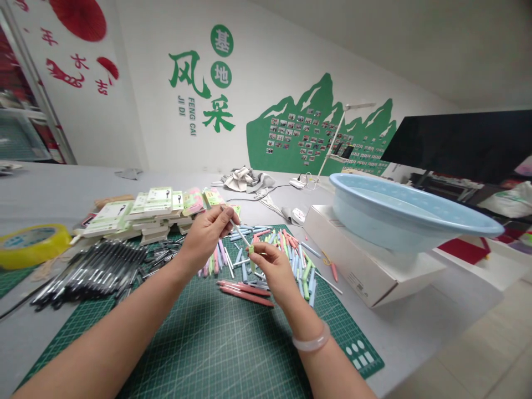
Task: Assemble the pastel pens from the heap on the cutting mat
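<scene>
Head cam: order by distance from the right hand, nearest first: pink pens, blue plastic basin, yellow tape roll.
1. Pink pens: on the cutting mat, just left of and below the right hand.
2. Blue plastic basin: to the right, on a white box.
3. Yellow tape roll: far left.

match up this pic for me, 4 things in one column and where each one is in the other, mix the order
Things
1. light blue plastic basin
2. roll of yellow tape
3. pink pens
4. pale bangle

Places
a. around the right wrist
b. left of the black pens
c. on a white cardboard box
d. on the green cutting mat

Pairs: 1c, 2b, 3d, 4a
</scene>
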